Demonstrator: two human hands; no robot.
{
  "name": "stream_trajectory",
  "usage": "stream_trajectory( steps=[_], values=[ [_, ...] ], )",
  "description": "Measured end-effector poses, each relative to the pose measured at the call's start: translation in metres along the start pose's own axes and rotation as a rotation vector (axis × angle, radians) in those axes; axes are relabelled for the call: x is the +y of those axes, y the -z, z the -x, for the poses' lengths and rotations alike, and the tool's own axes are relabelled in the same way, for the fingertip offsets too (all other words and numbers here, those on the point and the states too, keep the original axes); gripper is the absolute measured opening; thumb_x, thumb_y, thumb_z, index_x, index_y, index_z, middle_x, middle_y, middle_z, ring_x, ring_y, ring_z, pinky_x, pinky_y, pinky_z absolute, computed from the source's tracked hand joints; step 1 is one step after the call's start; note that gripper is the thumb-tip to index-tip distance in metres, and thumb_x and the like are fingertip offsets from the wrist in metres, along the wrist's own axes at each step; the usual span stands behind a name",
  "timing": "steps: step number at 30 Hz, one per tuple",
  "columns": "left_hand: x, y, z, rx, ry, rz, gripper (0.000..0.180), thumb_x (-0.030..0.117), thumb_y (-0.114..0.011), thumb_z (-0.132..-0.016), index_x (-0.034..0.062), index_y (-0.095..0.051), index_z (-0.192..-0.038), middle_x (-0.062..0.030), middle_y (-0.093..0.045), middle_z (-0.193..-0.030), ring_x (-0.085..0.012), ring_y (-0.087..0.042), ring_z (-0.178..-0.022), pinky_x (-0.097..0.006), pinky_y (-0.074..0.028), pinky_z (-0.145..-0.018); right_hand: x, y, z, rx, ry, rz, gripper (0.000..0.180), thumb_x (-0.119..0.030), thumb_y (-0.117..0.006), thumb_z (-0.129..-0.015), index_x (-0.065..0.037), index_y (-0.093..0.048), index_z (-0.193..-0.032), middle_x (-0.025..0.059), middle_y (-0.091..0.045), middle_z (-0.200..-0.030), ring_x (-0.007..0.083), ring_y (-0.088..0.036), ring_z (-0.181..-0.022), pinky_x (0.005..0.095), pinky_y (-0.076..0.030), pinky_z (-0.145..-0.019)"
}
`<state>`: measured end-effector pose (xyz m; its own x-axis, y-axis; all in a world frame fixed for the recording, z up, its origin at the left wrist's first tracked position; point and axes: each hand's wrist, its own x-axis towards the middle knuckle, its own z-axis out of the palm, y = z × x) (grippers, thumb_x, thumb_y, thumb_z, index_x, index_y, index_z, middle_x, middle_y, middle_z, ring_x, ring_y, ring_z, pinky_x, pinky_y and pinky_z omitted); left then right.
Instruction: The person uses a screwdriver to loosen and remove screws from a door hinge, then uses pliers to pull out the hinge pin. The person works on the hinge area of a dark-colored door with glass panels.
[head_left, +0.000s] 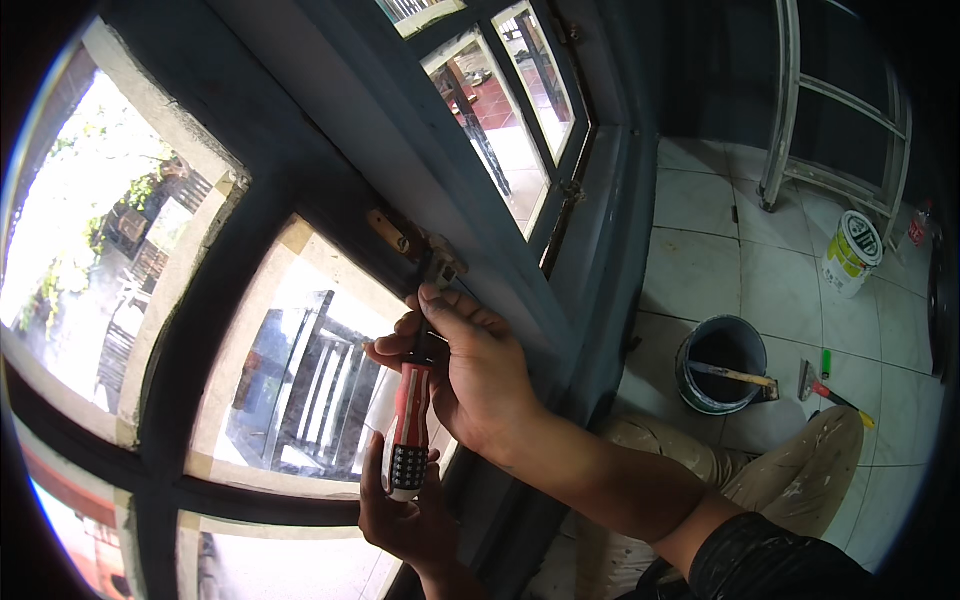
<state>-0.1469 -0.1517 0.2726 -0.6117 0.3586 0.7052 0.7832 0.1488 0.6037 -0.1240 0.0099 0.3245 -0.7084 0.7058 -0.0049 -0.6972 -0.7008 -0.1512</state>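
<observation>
A screwdriver (411, 420) with a red, white and black handle points up toward a metal window latch (443, 268) on the dark grey frame. My left hand (405, 515) is closed around the lower end of its handle. Higher up, my right hand (480, 365) pinches the dark shaft just below the latch, thumb and fingers together. The screwdriver's tip is hard to make out beside those fingers. A brownish metal plate (388, 232) sits on the window frame (290, 165) next to the latch.
Masking tape (212, 425) edges the glass panes. On the tiled floor to the right stand a dark bucket (690, 392) with a brush (735, 376) across it and a white-green paint can (851, 258). A scraper (835, 396) lies near my knee; a ladder (787, 110) stands behind.
</observation>
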Motion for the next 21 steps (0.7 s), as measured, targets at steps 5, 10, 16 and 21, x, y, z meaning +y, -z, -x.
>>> stream_trajectory(
  steps=[5, 10, 16, 21],
  values=[
    [-0.007, -0.002, -0.002, 0.012, -0.029, 0.011, 0.062, 0.004, -0.084, -0.089, -0.0066, -0.061, -0.145, -0.0196, -0.079, -0.115, -0.0251, -0.082, -0.089, -0.034, -0.065, -0.082, -0.003, 0.002, 0.000, -0.024, 0.020, 0.004, 0.019, -0.018, -0.062, -0.112, -0.001, -0.065, -0.105, 0.0132, -0.072, -0.088, 0.0281, -0.078, -0.081, 0.0441, -0.066, -0.082],
    [-0.012, -0.005, 0.000, 0.049, -0.087, 0.054, 0.068, 0.026, -0.087, -0.093, -0.0093, -0.060, -0.145, -0.0178, -0.078, -0.100, -0.0215, -0.077, -0.084, -0.033, -0.061, -0.078, -0.005, -0.003, 0.003, 0.007, -0.005, 0.008, 0.019, -0.019, -0.063, -0.112, -0.001, -0.065, -0.106, 0.0126, -0.072, -0.087, 0.0283, -0.079, -0.082, 0.0452, -0.066, -0.084],
    [-0.028, 0.002, 0.004, 0.017, -0.229, -0.089, 0.068, 0.017, -0.088, -0.091, -0.0099, -0.059, -0.147, -0.0184, -0.077, -0.107, -0.0218, -0.077, -0.083, -0.032, -0.062, -0.077, -0.005, 0.002, 0.001, -0.035, -0.015, 0.037, 0.019, -0.016, -0.055, -0.115, 0.000, -0.064, -0.112, 0.0101, -0.068, -0.088, 0.0246, -0.076, -0.082, 0.0569, -0.063, -0.103],
    [-0.019, 0.002, 0.007, 0.022, -0.097, -0.038, 0.067, 0.016, -0.086, -0.091, -0.0095, -0.059, -0.147, -0.0175, -0.077, -0.100, -0.0214, -0.077, -0.084, -0.033, -0.062, -0.077, -0.006, -0.002, 0.003, -0.012, -0.027, 0.029, 0.020, -0.017, -0.055, -0.115, 0.001, -0.064, -0.110, 0.0092, -0.067, -0.087, 0.0232, -0.075, -0.083, 0.0567, -0.063, -0.105]
  ],
)
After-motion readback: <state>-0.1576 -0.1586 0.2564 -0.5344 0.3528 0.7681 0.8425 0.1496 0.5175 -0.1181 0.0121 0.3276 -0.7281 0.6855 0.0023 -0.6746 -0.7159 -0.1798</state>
